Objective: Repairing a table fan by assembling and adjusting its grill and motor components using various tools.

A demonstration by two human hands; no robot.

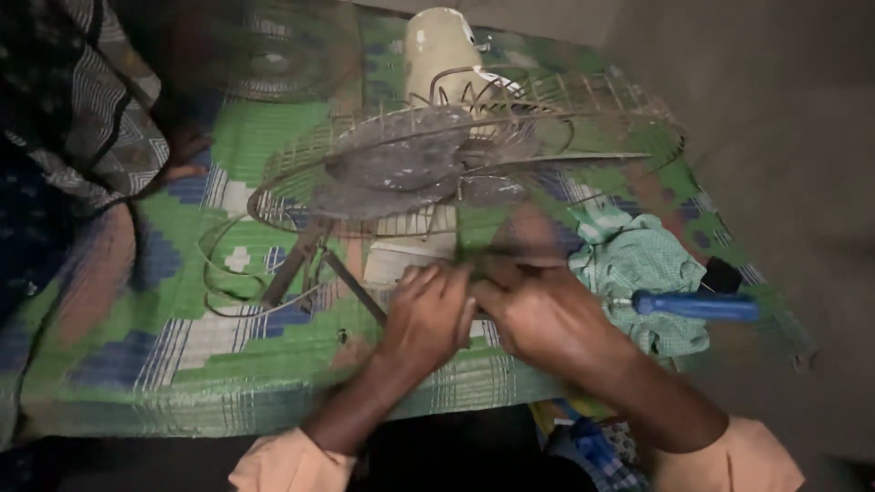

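Note:
A dusty table fan lies on a green patterned mat (228, 364). Its rusty wire guard (602, 109) rings grey blades (401, 164), and the cream motor housing (437, 46) points away from me. My left hand (427, 314) and my right hand (538, 310) meet just below the guard's near rim, fingers curled against something small and blurred between them. What they grip cannot be made out. Both wrists show orange sleeve cuffs.
A blue-handled screwdriver (697, 305) rests on a crumpled green checked cloth (638, 269) right of my hands. A second wire guard (269, 55) lies at the back left. Dark metal bars (296, 260) sit under the fan. Another person's foot (187, 150) and patterned garment occupy the left.

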